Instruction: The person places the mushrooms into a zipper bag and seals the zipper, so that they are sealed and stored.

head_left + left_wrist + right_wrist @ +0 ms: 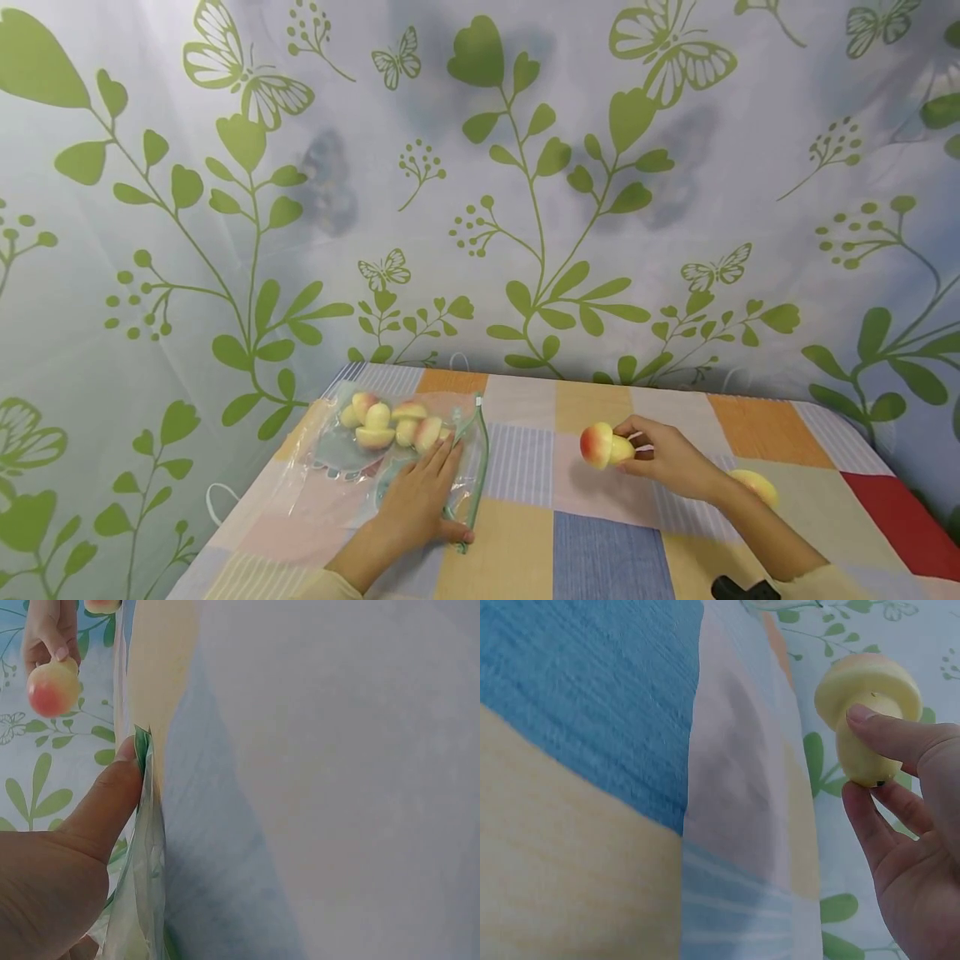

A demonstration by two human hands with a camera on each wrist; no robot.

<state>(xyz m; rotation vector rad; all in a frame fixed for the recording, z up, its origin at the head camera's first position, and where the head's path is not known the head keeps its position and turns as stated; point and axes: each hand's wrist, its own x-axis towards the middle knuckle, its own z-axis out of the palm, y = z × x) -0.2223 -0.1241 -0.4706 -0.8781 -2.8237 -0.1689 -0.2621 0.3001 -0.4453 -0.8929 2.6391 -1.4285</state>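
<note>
right hand (pixel 667 454): pinching a mushroom (pixel 597 445) by its stem. thumb is pressing the stem near the cap and fingertips are touching its far end; they are clamping on it, spread only by the stem's thickness. mushroom is hanging above the cloth (pixel 517 533), a shadow showing below the fingers. cap is facing the left hand's side; the stem grip is presumably leaving the cap unobstructed.

left hand (pixel 423 496): lying over the bag (pixel 345 458), fingers straight and nearly together, thumb splaying well apart. thumb is meeting the bag's green seal (pixel 485 446); in the left wrist view its tip is going partly behind the edge. whether it is hooking the film, cannot tell. palm and thumb are probably steadying the light, slippery bag near its mouth.

bagged mushrooms (pixel 375 437): clustering just beyond the left fingertips, under film. other mushroom (pixel 759 486): sitting behind the right fingers, partly hiding behind the forearm.
</note>
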